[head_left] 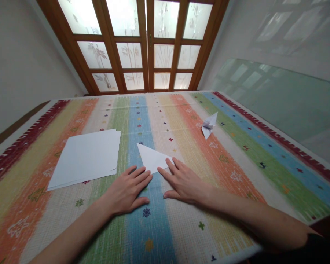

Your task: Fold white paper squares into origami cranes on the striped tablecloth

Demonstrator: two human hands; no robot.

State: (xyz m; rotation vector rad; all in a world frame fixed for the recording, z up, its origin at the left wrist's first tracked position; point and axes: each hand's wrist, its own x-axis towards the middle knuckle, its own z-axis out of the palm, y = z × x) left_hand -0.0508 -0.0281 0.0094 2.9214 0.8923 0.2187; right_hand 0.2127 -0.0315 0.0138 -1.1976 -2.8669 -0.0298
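A white sheet folded into a triangle (151,157) lies on the striped tablecloth (236,161) in front of me. My left hand (128,190) lies flat with fingers stretched out, its fingertips touching the triangle's near edge. My right hand (183,181) is also flat and spread, its fingertips pressing on the triangle's right corner. Neither hand grips anything.
A stack of white square paper (86,157) lies to the left of my hands. A small folded paper figure (209,126) sits farther back on the right. Wooden doors with frosted panes (143,47) stand beyond the table's far edge. A glass panel (280,99) leans at the right.
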